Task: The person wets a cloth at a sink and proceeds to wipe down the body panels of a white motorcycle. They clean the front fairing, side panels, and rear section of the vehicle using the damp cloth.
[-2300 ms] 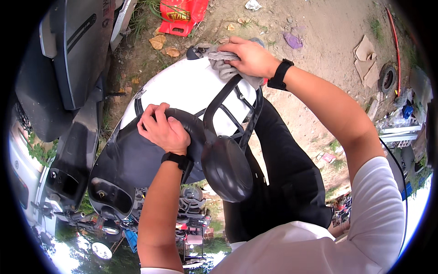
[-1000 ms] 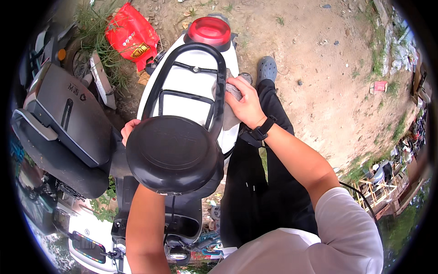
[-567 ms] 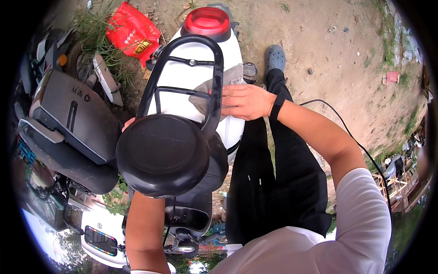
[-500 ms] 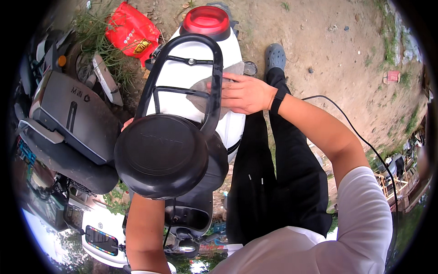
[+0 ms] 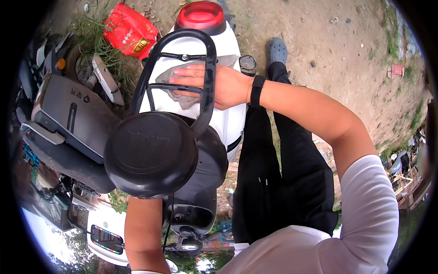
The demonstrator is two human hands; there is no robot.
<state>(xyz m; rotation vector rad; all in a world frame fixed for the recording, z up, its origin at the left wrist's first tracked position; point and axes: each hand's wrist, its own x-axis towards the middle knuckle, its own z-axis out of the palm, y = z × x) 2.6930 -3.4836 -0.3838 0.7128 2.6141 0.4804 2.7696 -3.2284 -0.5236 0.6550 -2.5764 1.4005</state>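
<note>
My right hand (image 5: 226, 85) lies flat, fingers stretched out, on a grey cloth (image 5: 165, 78). The cloth is against the white rear body (image 5: 223, 44) of a scooter, and my fingers reach under the black tubular rail (image 5: 211, 55) that arches over it. A red tail light (image 5: 200, 17) sits at the far end. A round black padded backrest (image 5: 150, 153) covers my left hand; only that forearm shows below it, so its fingers are hidden. Behind the pad is the black seat (image 5: 212, 155).
Close on the left stands a grey scooter (image 5: 68, 109), with a white vehicle (image 5: 98, 219) below it. A red plastic bag (image 5: 130, 29) lies in grass at the upper left. My shoe (image 5: 276, 50) is on the dirt ground right of the scooter. A footpeg (image 5: 247, 63) sticks out nearby.
My right hand has slid left with the cloth, further under the rail. The left fingertips that showed beside the backrest are now hidden. The view has shifted slightly.
</note>
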